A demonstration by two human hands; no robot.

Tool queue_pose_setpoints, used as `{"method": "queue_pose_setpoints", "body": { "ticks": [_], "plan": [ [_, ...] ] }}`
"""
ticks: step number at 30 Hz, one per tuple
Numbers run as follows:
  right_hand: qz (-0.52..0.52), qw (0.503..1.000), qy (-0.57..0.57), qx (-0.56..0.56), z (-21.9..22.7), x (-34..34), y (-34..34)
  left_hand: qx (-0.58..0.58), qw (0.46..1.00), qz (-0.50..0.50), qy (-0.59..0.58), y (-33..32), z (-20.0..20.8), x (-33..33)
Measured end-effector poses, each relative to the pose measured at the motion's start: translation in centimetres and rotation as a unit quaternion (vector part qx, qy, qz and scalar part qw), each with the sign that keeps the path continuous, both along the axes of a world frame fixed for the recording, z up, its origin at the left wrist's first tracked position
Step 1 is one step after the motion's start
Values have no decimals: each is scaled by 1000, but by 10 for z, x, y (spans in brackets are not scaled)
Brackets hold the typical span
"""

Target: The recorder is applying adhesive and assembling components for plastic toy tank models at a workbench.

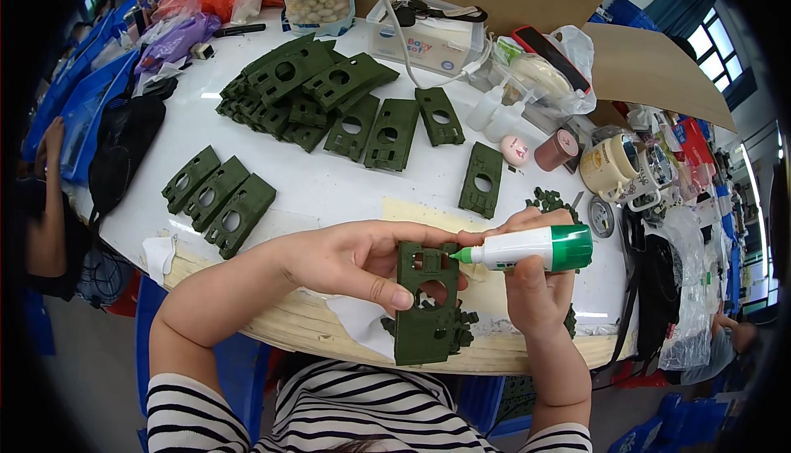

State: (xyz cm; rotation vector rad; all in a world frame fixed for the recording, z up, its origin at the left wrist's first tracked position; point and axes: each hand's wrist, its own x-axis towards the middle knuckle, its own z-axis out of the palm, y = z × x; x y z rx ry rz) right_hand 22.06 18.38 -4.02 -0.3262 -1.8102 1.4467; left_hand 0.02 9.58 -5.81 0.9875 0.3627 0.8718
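My left hand [362,263] grips a dark green plastic model tank hull [424,333] by its left side, thumb on the upper face. A large round hole and smaller square openings show in the part. In my right hand [535,288] is a white glue bottle [517,249] with a green base and a green pointed nozzle. The bottle lies nearly level, its nozzle tip at the top right corner of the hull; whether it touches, I cannot tell. Small green parts [464,329] sit just behind the hull, partly hidden by it.
A heap of green hulls [305,91] covers the far middle, with three more hulls [218,198] at the left and a single hull [481,179] ahead. Small green pieces [550,200] lie right, near a cream mug [610,165]. A clear plastic box [424,41] stands at the back.
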Motion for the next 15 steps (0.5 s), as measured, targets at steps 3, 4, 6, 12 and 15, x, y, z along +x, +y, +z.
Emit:
{"method": "queue_pose_setpoints", "body": {
  "ticks": [3, 4, 6, 12, 15],
  "plan": [
    [-4, 1000, -12, -16, 1, 1, 0, -2, 1000, 0, -9, 0, 4, 1],
    [-2, 1000, -10, -25, 0, 1, 0, 0, 1000, 0, -11, 0, 3, 1],
    [4, 998, 6, -59, 2, 0, -1, 3, 1000, 6, -16, -1, 4, 1],
    [26, 997, 33, -71, 2, -2, -2, 5, 999, 22, -36, -2, 2, 1],
    [33, 998, 40, -43, 0, -1, -1, -6, 1000, 23, -20, -1, 5, 1]
  ]
}}
